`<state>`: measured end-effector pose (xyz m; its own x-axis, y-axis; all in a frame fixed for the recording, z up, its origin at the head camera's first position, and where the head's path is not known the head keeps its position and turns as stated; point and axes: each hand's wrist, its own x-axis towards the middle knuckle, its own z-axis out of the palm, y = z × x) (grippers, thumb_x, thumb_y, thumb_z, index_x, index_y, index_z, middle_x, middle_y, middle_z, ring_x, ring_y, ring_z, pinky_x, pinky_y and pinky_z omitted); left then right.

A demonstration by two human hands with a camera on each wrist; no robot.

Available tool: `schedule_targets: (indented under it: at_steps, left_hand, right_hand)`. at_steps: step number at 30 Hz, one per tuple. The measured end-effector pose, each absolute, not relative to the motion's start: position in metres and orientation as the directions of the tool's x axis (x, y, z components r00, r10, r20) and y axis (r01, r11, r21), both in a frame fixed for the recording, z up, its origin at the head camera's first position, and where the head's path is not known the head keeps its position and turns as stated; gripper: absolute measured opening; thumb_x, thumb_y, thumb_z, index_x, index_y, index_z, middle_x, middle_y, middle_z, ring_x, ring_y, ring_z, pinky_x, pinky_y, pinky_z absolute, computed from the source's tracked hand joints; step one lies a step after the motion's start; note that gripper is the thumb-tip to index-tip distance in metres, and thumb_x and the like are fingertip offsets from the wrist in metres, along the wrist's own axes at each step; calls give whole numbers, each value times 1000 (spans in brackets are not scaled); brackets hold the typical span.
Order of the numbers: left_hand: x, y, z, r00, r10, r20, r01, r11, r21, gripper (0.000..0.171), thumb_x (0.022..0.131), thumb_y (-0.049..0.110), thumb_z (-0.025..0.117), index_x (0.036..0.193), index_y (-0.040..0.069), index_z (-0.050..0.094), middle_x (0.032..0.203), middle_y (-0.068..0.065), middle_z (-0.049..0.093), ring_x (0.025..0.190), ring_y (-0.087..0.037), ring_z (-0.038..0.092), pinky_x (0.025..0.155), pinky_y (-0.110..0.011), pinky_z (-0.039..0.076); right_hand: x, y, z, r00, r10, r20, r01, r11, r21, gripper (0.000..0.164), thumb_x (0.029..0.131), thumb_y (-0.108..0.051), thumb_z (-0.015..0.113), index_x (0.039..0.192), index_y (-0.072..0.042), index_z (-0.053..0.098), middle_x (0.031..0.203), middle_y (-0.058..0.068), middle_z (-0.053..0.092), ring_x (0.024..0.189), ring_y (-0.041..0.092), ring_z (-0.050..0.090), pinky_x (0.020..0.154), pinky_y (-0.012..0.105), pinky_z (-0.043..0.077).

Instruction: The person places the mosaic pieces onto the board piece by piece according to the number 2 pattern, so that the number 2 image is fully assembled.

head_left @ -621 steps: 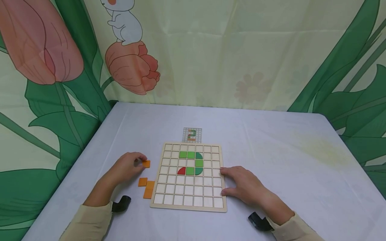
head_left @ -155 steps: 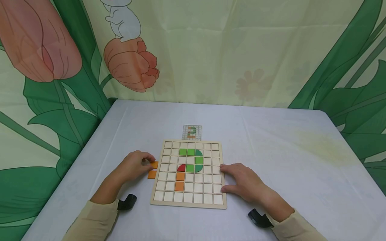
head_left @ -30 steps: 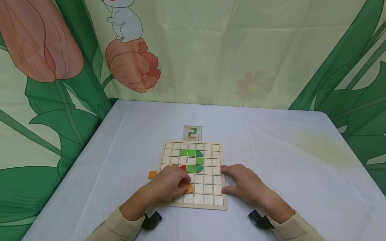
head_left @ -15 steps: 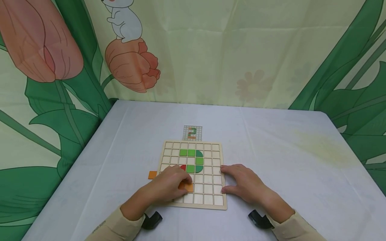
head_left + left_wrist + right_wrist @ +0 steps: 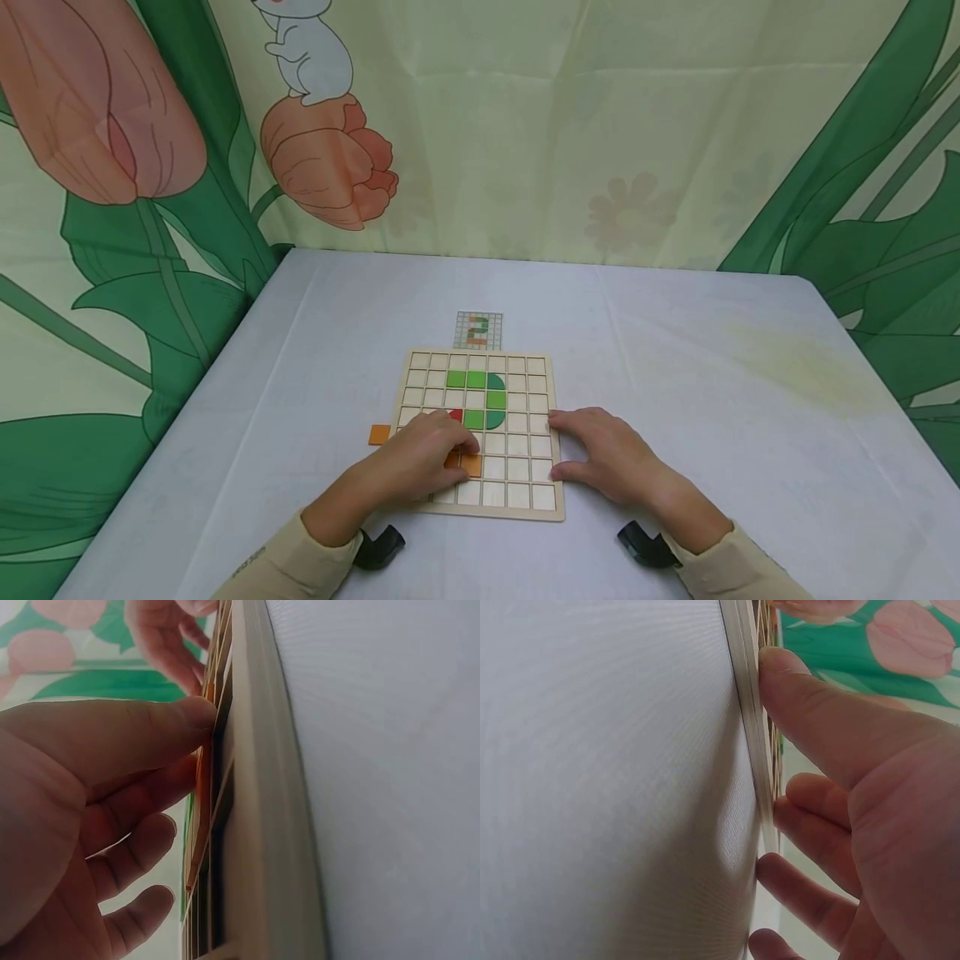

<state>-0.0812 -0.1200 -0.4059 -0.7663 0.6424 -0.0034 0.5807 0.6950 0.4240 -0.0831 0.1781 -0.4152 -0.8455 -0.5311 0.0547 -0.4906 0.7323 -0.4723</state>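
A wooden grid board (image 5: 519,510) lies on the table, with green, red and orange pieces in its cells. My left hand (image 5: 422,454) is over its left half, thumb and fingertips pinching a square orange tile (image 5: 471,467), which lines up with a cell. Beside that tile another orange one (image 5: 452,461) shows only partly; the hand hides what lies below the red piece (image 5: 456,415). In the left wrist view, the thumb presses against the orange tile's edge (image 5: 203,780). My right hand (image 5: 611,458) touches the board's right edge with thumb and fingertips, the fingers fairly straight.
One loose orange tile (image 5: 379,434) lies against the board's left edge. Behind the board is a small card (image 5: 478,331) printed with a coloured figure 2 on a grid. A white cloth (image 5: 660,333) covers the table; a flower-printed curtain hangs behind.
Across the earlier frames, orange tiles went from the table into cells below the red piece. My left hand brought another onto the board; it turned from slightly skewed to square. Right hand is unmoved.
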Motion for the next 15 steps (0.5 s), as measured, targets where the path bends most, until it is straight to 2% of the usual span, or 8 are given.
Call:
schedule_targets:
  at_steps: [15]
  left_hand:
    - [-82,-120,-404,-774,632,-34,556,704,442,22,84,21,82,103,15,73,95,12,64,91,-10,49,85,-32,44]
  right_hand:
    - [-83,178,-415,-849,-526,54,-484,733,-478,61,82,-37,82,132,-8,63,136,8,61,123,32,54,100,52,43]
